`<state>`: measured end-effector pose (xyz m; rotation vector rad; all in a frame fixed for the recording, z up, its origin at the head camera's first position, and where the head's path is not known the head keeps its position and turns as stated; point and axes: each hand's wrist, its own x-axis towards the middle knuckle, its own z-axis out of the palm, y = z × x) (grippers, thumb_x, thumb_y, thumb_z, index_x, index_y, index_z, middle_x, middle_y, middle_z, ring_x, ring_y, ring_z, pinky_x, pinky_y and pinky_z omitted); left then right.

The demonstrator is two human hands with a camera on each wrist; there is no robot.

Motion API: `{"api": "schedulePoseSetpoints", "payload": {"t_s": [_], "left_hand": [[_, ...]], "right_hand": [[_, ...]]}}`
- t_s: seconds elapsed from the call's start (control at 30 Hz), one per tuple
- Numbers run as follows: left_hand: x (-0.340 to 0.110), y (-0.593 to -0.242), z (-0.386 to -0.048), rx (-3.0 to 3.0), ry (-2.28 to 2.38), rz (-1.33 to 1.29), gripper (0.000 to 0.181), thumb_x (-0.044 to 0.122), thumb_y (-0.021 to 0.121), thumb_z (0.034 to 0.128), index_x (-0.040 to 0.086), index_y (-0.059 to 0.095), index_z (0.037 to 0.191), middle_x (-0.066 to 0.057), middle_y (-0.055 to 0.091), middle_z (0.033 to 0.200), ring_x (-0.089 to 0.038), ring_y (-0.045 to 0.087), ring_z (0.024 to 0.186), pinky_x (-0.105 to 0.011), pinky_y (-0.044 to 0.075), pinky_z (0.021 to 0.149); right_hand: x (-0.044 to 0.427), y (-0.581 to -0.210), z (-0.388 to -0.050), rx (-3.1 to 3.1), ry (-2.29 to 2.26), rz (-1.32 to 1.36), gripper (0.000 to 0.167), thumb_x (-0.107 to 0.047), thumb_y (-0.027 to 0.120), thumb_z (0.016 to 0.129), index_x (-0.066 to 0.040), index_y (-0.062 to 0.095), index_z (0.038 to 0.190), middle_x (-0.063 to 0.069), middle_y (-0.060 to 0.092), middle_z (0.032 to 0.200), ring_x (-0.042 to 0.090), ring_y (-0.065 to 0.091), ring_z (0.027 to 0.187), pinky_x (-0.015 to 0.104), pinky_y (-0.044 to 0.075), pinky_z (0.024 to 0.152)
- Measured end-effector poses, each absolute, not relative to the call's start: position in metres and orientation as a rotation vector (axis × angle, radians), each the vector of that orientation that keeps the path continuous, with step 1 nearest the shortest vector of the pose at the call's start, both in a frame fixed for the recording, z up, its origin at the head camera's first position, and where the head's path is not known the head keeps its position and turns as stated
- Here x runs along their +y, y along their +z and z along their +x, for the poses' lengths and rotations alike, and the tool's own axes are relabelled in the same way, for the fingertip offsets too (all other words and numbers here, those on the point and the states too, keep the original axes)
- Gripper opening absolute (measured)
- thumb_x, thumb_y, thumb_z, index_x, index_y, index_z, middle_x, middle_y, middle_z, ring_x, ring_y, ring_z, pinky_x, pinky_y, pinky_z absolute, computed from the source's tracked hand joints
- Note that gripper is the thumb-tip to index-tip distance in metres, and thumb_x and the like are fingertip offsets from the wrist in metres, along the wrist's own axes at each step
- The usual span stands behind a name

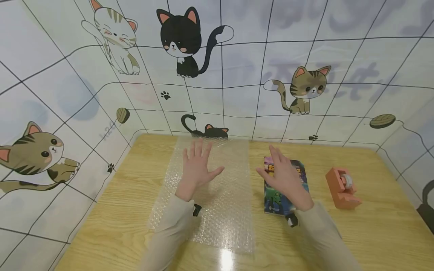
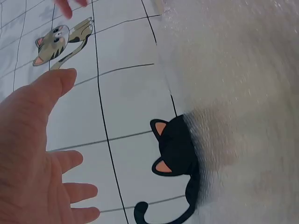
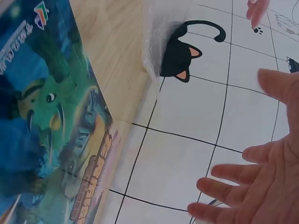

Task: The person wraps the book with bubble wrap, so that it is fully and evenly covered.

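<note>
Left hand (image 1: 197,167): While nothing lies in its grip, the fingers are straight and spread apart, the thumb stretched out to the side, above the far half of the bubble wrap.
Right hand (image 1: 284,175): its grip is likewise apart and holds nothing, with the thumb away from the straight fingers; it hovers over the book, hiding part of the cover.
Bubble wrap (image 1: 232,192): a clear sheet flat on the desk (image 1: 112,210), left of the book, its far edge reaching the foot of the backdrop (image 1: 244,67).
Book (image 1: 275,203): lying on the desk between the bubble wrap and the tape dispenser, apart from both; its blue cover shows a green creature.
Tape dispenser (image 1: 343,197): orange, on the desk to the right of the book, with a tape roll (image 1: 347,181) in it.
Sleeves (image 1: 173,222): pale, reaching to both wrists.
Backdrop print: cartoon cats, paw marks and dark grid lines on white.
</note>
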<state>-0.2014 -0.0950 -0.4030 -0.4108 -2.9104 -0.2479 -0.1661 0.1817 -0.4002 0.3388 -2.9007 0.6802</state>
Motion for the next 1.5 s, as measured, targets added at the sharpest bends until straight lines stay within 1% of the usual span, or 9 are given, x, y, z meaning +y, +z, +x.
{"api": "schedulePoseSetpoints", "payload": {"t_s": [0.1,0.2,0.3,0.43,0.57,0.77,1.17,1.3,1.5], "left_hand": [[-0.108,-0.404,-0.202,-2.922,-0.317,-0.412,0.085,0.06,0.057,0.0826,0.012,0.029,0.147,-0.019,0.019,0.153,-0.038,0.012,0.14,-0.061,0.014,0.108],[-0.123,-0.404,-0.202,-2.912,-0.369,-0.418,0.078,0.05,0.059,0.0857,0.007,0.033,0.145,-0.022,0.027,0.149,-0.041,0.019,0.138,-0.061,0.02,0.106],[-0.138,-0.404,-0.202,-2.896,-0.42,-0.41,0.069,0.04,0.061,0.0875,0.003,0.038,0.14,-0.024,0.035,0.144,-0.044,0.028,0.133,-0.062,0.028,0.102],[-0.156,-0.402,-0.202,-2.865,-0.494,-0.388,0.06,0.031,0.063,0.0871,-0.003,0.046,0.133,-0.025,0.048,0.133,-0.043,0.045,0.12,-0.058,0.04,0.094],[-0.174,-0.4,-0.205,-2.885,-0.581,-0.335,0.055,0.026,0.062,0.0872,-0.006,0.048,0.129,-0.027,0.053,0.126,-0.042,0.052,0.113,-0.054,0.047,0.086],[-0.201,-0.404,-0.214,-2.944,-0.735,-0.291,0.051,0.02,0.06,0.0887,-0.01,0.048,0.128,-0.029,0.052,0.126,-0.044,0.05,0.114,-0.053,0.044,0.091],[-0.233,-0.428,-0.248,-2.99,-1.163,-0.108,0.044,0.015,0.057,0.0919,-0.015,0.049,0.122,-0.032,0.057,0.114,-0.042,0.055,0.105,-0.046,0.05,0.084],[-0.236,-0.435,-0.255,-2.977,-1.334,0.033,0.044,0.015,0.058,0.0918,-0.014,0.048,0.123,-0.03,0.055,0.115,-0.038,0.057,0.101,-0.04,0.052,0.081],[-0.238,-0.442,-0.261,-2.941,-1.505,0.145,0.039,0.011,0.057,0.0918,-0.014,0.05,0.121,-0.022,0.059,0.101,-0.016,0.06,0.073,-0.025,0.054,0.065]], "right_hand": [[0.182,-0.404,-0.163,-2.869,0.75,0.38,0.082,-0.038,0.06,0.091,-0.003,0.015,0.149,0.027,0.062,0.096,0.035,0.06,0.067,0.042,0.048,0.05],[0.181,-0.409,-0.159,-2.852,0.802,0.392,0.071,-0.028,0.064,0.09,0.002,0.028,0.144,0.011,0.057,0.06,0.015,0.038,0.035,0.026,0.029,0.036],[0.18,-0.416,-0.155,-2.819,0.843,0.411,0.058,-0.021,0.065,0.089,0.005,0.042,0.135,0.013,0.065,0.073,0.019,0.056,0.049,0.027,0.04,0.04],[0.177,-0.425,-0.147,-2.784,0.919,0.427,0.043,-0.017,0.066,0.088,0.007,0.055,0.122,0.018,0.067,0.091,0.028,0.066,0.078,0.038,0.054,0.06],[0.173,-0.432,-0.139,-2.792,1.002,0.424,0.033,-0.017,0.067,0.088,0.006,0.062,0.112,0.008,0.065,0.08,0.018,0.064,0.069,0.033,0.053,0.059],[0.167,-0.441,-0.125,-2.805,1.164,0.44,0.027,-0.016,0.067,0.087,0.006,0.064,0.102,0.0,0.062,0.071,0.01,0.059,0.061,0.024,0.05,0.054],[0.157,-0.45,-0.104,-2.919,1.481,0.421,0.027,-0.021,0.066,0.088,0.004,0.064,0.096,0.002,0.063,0.068,0.011,0.056,0.053,0.023,0.047,0.047],[0.156,-0.453,-0.099,-2.955,1.563,0.431,0.023,-0.021,0.065,0.088,0.002,0.065,0.091,0.001,0.061,0.062,0.011,0.054,0.048,0.022,0.043,0.043],[0.153,-0.457,-0.093,-2.968,1.615,0.453,0.018,-0.019,0.067,0.086,-0.001,0.066,0.083,0.0,0.059,0.057,0.008,0.051,0.045,0.02,0.04,0.039]]}}
